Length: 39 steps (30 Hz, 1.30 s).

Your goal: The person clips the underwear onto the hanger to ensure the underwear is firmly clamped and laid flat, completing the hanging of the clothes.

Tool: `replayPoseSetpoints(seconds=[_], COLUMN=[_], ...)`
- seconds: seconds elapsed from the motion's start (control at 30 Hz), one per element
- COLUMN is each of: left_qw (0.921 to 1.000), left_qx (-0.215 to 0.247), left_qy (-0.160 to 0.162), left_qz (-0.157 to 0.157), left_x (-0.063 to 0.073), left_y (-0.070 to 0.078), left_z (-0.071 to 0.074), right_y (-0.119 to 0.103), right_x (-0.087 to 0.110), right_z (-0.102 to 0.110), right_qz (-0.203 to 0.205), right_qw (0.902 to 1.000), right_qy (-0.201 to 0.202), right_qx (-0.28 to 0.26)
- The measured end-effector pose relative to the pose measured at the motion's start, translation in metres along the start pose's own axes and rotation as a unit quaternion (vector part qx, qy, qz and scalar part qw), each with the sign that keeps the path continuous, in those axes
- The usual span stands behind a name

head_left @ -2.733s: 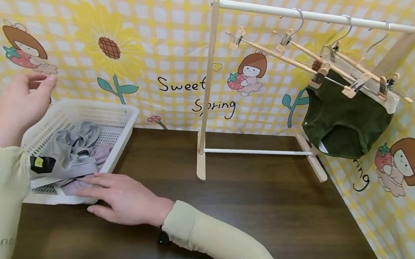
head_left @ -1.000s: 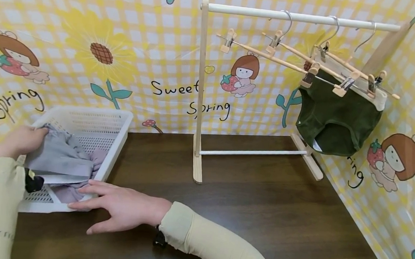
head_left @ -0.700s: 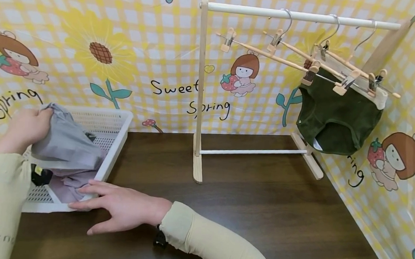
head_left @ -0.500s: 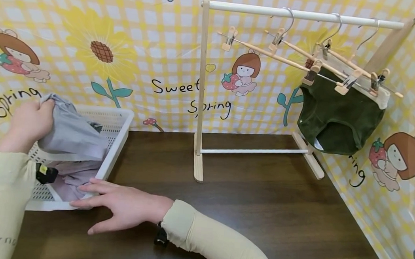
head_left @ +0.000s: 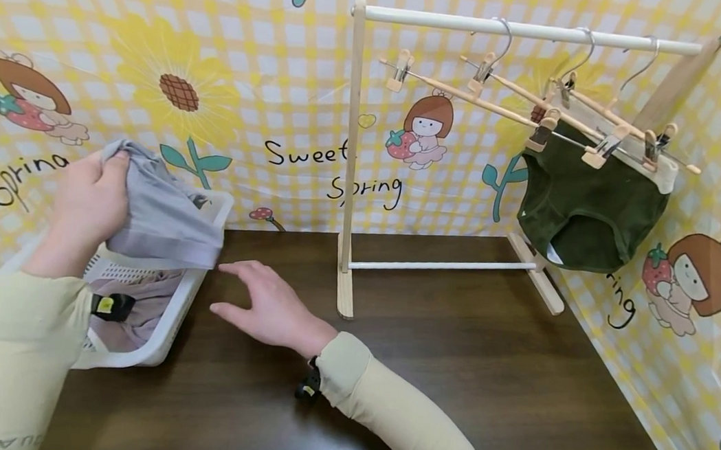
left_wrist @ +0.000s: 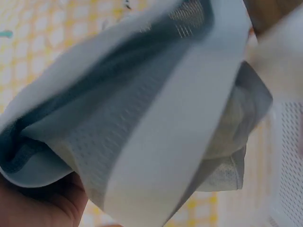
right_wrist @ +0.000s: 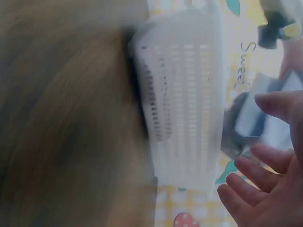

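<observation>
"Hands?"
"Left hand [head_left: 89, 198] grips gray underwear [head_left: 168, 220] by its upper end; right hand [head_left: 274, 313], fingers wide, holds nothing."
"Underwear?"
"Over the white basket [head_left: 161, 340], slanting toward four o'clock from the left hand; its low corner is near, at the right hand's ten o'clock."

Light grey garment [head_left: 165, 216], gathered at one end, above basket [head_left: 183, 305]

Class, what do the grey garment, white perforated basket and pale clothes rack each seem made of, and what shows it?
Soft grey cloth garment: matte, probably knit fabric; it droops in folds from the left hand.
White rectangular perforated basket: likely smooth moulded plastic, judging by its regular slots and rounded corner.
Pale tan clothes rack: probably matte wood uprights, by colour; white rail's material unclear.
</observation>
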<state>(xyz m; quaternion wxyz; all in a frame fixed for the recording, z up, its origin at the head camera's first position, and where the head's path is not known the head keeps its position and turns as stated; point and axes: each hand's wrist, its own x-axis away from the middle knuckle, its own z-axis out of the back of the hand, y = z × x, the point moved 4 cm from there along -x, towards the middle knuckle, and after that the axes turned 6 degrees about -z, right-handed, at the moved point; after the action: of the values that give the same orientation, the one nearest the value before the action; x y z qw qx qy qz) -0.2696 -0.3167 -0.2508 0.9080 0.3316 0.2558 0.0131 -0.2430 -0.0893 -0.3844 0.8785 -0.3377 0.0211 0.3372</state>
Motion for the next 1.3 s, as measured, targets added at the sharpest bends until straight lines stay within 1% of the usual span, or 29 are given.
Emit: replayPoseSetpoints(seconds=[0.1, 0.17, 0.27, 0.37, 0.5, 0.6, 0.67, 0.73, 0.8, 0.83, 0.97, 1.03, 1.17, 1.23, 1.3], left_qw=[0.9993, 0.9985, 0.9968, 0.9950, 0.9933, 0.9923, 0.9917, 0.9912, 0.9911, 0.9911, 0.9892, 0.9879, 0.9860, 0.9858, 0.9859], left_qx=[0.027, 0.040, 0.058, 0.077, 0.092, 0.097, 0.101, 0.105, 0.102, 0.100, 0.107, 0.114, 0.122, 0.119, 0.112], left_qy=[0.019, 0.024, 0.027, 0.020, 0.003, -0.008, -0.015, -0.020, -0.028, -0.032, -0.053, -0.059, -0.073, -0.081, -0.090], left_qz=[-0.018, -0.030, -0.048, -0.060, -0.070, -0.077, -0.077, -0.079, -0.080, -0.081, -0.085, -0.087, -0.086, -0.086, -0.086], left_x=[0.005, 0.007, 0.013, 0.019, 0.025, 0.030, 0.034, 0.037, 0.041, 0.043, 0.051, 0.055, 0.060, 0.063, 0.066], left_y=[0.018, 0.027, 0.036, 0.042, 0.048, 0.051, 0.050, 0.050, 0.049, 0.049, 0.050, 0.051, 0.051, 0.051, 0.050], left_z=[-0.005, -0.009, -0.017, -0.026, -0.038, -0.045, -0.049, -0.052, -0.055, -0.057, -0.066, -0.070, -0.077, -0.081, -0.085], right_y=[0.011, 0.017, 0.024, 0.029, 0.035, 0.039, 0.040, 0.041, 0.041, 0.041, 0.038, 0.036, 0.032, 0.029, 0.026], right_x=[0.002, 0.003, 0.005, 0.006, 0.009, 0.013, 0.016, 0.019, 0.023, 0.025, 0.033, 0.036, 0.043, 0.047, 0.050], right_z=[0.004, 0.007, 0.012, 0.016, 0.021, 0.029, 0.038, 0.049, 0.061, 0.068, 0.091, 0.102, 0.120, 0.128, 0.136], right_qz=[-0.034, -0.054, -0.073, -0.080, -0.076, -0.058, -0.041, -0.020, 0.003, 0.015, 0.042, 0.043, 0.038, 0.034, 0.036], right_qw=[0.9992, 0.9974, 0.9935, 0.9896, 0.9836, 0.9772, 0.9721, 0.9672, 0.9643, 0.9646, 0.9653, 0.9652, 0.9618, 0.9603, 0.9563], right_qy=[0.018, 0.035, 0.063, 0.079, 0.093, 0.126, 0.154, 0.171, 0.171, 0.167, 0.135, 0.122, 0.099, 0.088, 0.079], right_qx=[-0.015, -0.033, -0.060, -0.090, -0.135, -0.161, -0.172, -0.187, -0.203, -0.204, -0.219, -0.227, -0.252, -0.262, -0.279])
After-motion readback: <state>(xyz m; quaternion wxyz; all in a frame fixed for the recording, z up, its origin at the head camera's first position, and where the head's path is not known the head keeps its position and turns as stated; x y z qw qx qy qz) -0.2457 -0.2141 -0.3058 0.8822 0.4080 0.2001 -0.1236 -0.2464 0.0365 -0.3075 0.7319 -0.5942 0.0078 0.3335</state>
